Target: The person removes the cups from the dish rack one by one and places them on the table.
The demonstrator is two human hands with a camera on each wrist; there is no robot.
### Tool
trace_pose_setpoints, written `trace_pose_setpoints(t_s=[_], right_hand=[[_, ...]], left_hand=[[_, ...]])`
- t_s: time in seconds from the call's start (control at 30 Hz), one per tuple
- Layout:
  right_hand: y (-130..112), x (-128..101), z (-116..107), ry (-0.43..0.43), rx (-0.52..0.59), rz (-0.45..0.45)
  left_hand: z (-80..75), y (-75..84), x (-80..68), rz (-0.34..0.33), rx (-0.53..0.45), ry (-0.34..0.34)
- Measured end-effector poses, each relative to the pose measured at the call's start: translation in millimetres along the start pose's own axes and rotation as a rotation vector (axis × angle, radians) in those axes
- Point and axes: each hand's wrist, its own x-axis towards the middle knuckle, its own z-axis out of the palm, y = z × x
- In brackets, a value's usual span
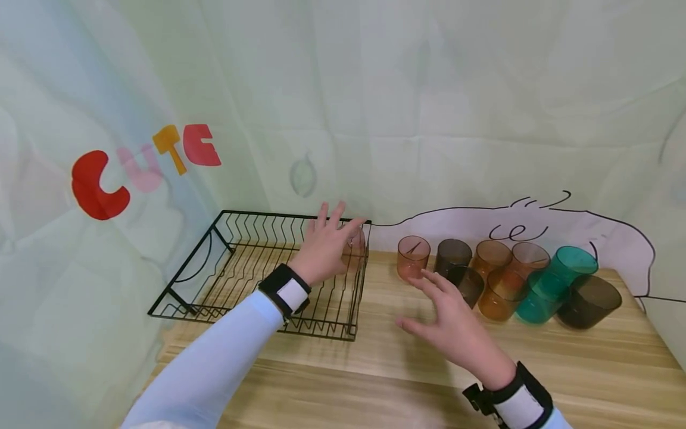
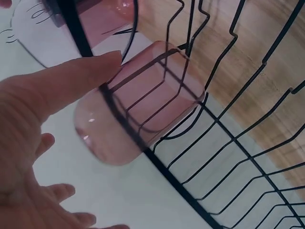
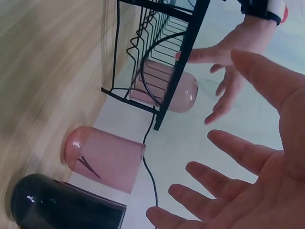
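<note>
A clear pink cup (image 1: 356,243) (image 2: 138,102) (image 3: 167,90) stands upside down in the far right corner of the black wire dish rack (image 1: 268,214) (image 2: 228,157) (image 3: 190,33). My left hand (image 1: 328,239) (image 2: 28,124) (image 3: 228,67) is spread beside it, fingers straight, with the thumb tip just touching the cup's side. My right hand (image 1: 445,316) (image 3: 248,181) hovers open over the wooden table (image 1: 375,357), palm down, fingers pointing at a second pink cup (image 1: 412,256) (image 3: 105,157) that stands outside the rack.
Several tinted cups cluster at the back right: dark grey (image 1: 452,255) (image 3: 62,205), orange (image 1: 490,255), teal (image 1: 573,265); some lie tilted on others. A pale printed curtain hangs right behind the rack and the cups.
</note>
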Motion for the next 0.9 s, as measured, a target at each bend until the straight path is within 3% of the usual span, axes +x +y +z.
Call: trace_pose_setpoints(t_s=[0.13, 0.57, 0.73, 0.9], right_hand=[[0.8, -0.3, 6.0, -0.013, -0.009, 0.007], [3.1, 1.4, 13.4, -0.016, -0.021, -0.001], [3.5, 1.3, 13.9, -0.019, -0.015, 0.009], [5.0, 0.5, 13.9, -0.006, -0.005, 0.010]], left_hand=[[8.4, 1.7, 7.3, 0.035, -0.006, -0.050], [22.0, 3.6, 17.1, 0.127, 0.024, -0.088], [22.9, 1.8, 16.2, 0.150, 0.040, -0.048], [25.0, -1.9, 14.1, 0.121, 0.046, -0.024]])
